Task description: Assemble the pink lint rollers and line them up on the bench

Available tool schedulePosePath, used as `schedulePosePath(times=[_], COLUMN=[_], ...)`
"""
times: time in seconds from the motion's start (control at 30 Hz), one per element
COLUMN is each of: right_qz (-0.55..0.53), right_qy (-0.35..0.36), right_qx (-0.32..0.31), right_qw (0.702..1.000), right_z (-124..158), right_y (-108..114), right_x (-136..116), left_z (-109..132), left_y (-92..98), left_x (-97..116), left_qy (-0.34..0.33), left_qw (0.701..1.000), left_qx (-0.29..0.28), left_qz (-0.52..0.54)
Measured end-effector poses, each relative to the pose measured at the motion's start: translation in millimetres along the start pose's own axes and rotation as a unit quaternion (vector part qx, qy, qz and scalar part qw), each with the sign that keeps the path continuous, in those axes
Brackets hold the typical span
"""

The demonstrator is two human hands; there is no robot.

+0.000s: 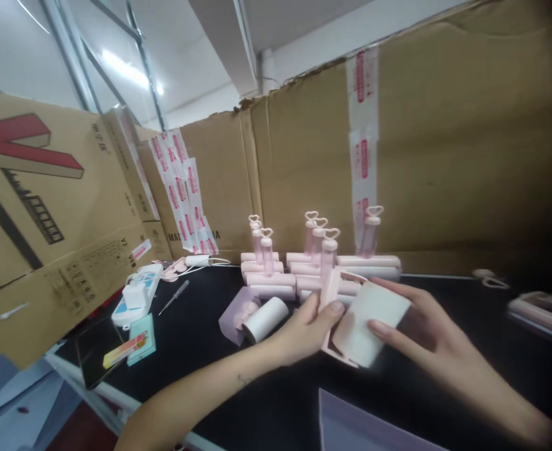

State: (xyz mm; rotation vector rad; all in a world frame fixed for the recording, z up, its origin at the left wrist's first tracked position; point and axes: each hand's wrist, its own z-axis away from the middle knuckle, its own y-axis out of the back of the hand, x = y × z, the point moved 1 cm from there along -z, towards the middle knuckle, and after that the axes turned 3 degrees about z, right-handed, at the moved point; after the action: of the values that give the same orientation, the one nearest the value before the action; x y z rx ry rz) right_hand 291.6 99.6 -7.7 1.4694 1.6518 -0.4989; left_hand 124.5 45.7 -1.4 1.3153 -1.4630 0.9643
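Observation:
My left hand [306,329] is closed around the edge of a pink plastic frame [331,291], tilted in front of me. My right hand [428,329] grips a white roll [379,322], thumb in front and fingers behind. The roll sits partly within the frame; whether it is seated there I cannot tell. Left of my left hand, another white roll [267,318] lies against a light purple box [238,313]. Behind my hands stand several pink cylinders [270,285] lying flat, with clear-pink upright handles [329,254] topped by heart-shaped loops.
Cardboard panels [299,163] wall off the back and left of the black table [238,401]. At left are a power strip [151,275], a screwdriver [175,295], a phone [92,357] and a teal card box [143,338]. A blurred pink piece [539,313] lies far right; a purple sheet [364,429] is in front.

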Motion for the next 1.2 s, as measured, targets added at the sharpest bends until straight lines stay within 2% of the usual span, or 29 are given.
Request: schedulePosePath(times=[0.2, 0.37, 0.5, 0.77, 0.97, 1.07, 1.2], right_qz=[-0.084, -0.108, -0.132, -0.165, -0.168, -0.156, -0.126], right_qy=[-0.094, -0.113, -0.137, -0.134, -0.138, -0.128, -0.118], right_qx=[-0.046, -0.041, -0.05, 0.005, -0.008, -0.009, -0.04], right_qw=[0.991, 0.987, 0.98, 0.977, 0.976, 0.979, 0.984], right_z=[-1, 4, 7, 6, 9, 10, 10], right_y=[-2, -2, -2, 3, -4, -8, -7], right_x=[-4, -16, -25, -18, -22, -23, -20], left_z=[2, 3, 3, 5, 8, 8, 9], left_y=[4.3, 3.8, 3.7, 4.2, -3.3, -4.9, -5.6], left_x=[6, 6, 8, 14, 10, 6, 3], left_qy=[0.013, 0.035, 0.091, 0.104, 0.069, 0.078, 0.101], left_qw=[0.999, 0.999, 0.992, 0.986, 0.994, 0.993, 0.988], left_qx=[-0.032, -0.01, -0.047, -0.091, -0.03, -0.02, -0.018], left_qz=[0.001, 0.016, 0.067, 0.093, 0.074, 0.082, 0.117])
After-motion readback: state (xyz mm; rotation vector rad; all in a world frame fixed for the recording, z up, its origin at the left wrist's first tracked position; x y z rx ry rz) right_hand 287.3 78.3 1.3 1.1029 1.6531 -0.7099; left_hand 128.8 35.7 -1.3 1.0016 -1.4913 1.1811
